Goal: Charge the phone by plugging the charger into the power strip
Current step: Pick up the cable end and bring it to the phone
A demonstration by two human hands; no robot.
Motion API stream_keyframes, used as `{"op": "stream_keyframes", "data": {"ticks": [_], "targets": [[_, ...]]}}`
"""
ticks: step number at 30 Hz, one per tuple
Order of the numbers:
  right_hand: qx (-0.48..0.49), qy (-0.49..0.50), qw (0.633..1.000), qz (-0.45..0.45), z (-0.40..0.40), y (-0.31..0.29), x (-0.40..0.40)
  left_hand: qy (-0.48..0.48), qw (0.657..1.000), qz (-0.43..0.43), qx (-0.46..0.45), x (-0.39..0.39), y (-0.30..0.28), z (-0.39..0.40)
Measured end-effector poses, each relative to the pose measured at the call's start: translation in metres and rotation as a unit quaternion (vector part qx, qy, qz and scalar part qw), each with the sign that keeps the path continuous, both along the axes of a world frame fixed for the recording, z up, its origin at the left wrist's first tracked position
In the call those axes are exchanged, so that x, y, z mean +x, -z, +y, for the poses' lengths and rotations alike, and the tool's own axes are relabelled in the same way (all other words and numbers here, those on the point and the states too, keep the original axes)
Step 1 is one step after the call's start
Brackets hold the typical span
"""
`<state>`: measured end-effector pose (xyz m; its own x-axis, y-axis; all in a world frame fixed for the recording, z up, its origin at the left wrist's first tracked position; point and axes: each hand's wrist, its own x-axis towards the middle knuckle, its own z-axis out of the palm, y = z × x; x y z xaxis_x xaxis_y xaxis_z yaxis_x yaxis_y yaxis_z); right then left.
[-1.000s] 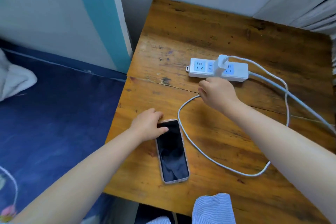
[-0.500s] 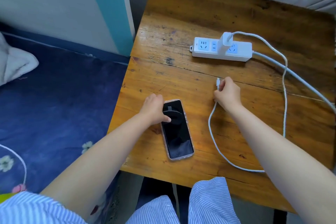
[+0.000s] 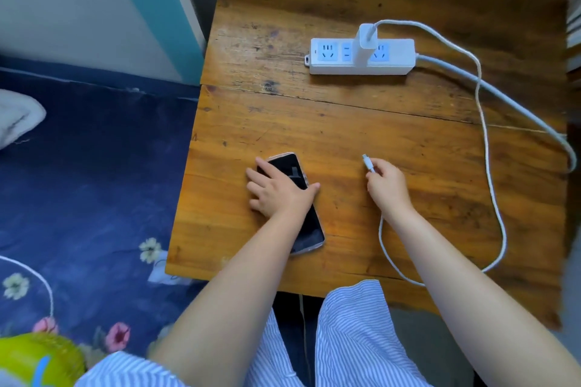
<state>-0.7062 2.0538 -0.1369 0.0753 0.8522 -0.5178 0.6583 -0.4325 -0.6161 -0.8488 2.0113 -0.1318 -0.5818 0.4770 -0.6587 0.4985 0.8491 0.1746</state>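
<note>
On top of the wooden table (image 3: 361, 135), near the far edge, a white power strip (image 3: 361, 56) with the charger (image 3: 364, 44) already pushed into one socket, so that part looks done. Down nearer the body, the phone (image 3: 294, 198) lying flat, screen up and dark. Left hand (image 3: 276, 192) spread across the phone, fingers open and pressing down, thumb at its right edge, most likely to stop it sliding. Right hand (image 3: 385, 187) just beside it, pinched shut on the white cable (image 3: 490, 182) close behind the little plug tip (image 3: 366, 161) (a good spot for aiming). Tip pointing up and away, not yet in the phone, whose port cannot be seen. Rest of the cable looping loose around the right side, with slack to spare.
</note>
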Motion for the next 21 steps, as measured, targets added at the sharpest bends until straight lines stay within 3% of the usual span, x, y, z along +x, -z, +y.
{"op": "stream_keyframes", "data": {"ticks": [5, 8, 11, 13, 16, 21], "targets": [[0.013, 0.033, 0.998, 0.042, -0.012, -0.004, 0.016, -0.061, 0.998, -0.014, 0.025, -0.004, 0.004, 0.002], [0.018, 0.018, 0.996, 0.082, -0.021, -0.017, 0.02, -0.178, 0.98, -0.059, 0.06, -0.018, 0.0, 0.012], [0.04, -0.037, 0.993, 0.108, -0.03, -0.035, 0.018, -0.372, 0.911, -0.146, 0.103, -0.032, -0.007, 0.026], [0.048, -0.066, 0.988, 0.13, -0.035, -0.05, 0.012, -0.45, 0.866, -0.182, 0.122, -0.039, -0.009, 0.033], [0.079, -0.098, 0.982, 0.14, -0.035, -0.071, 0.001, -0.488, 0.84, -0.191, 0.138, -0.045, -0.012, 0.04], [0.101, -0.168, 0.976, 0.095, -0.027, -0.081, -0.015, -0.502, 0.834, -0.188, 0.133, -0.048, -0.011, 0.043]]}}
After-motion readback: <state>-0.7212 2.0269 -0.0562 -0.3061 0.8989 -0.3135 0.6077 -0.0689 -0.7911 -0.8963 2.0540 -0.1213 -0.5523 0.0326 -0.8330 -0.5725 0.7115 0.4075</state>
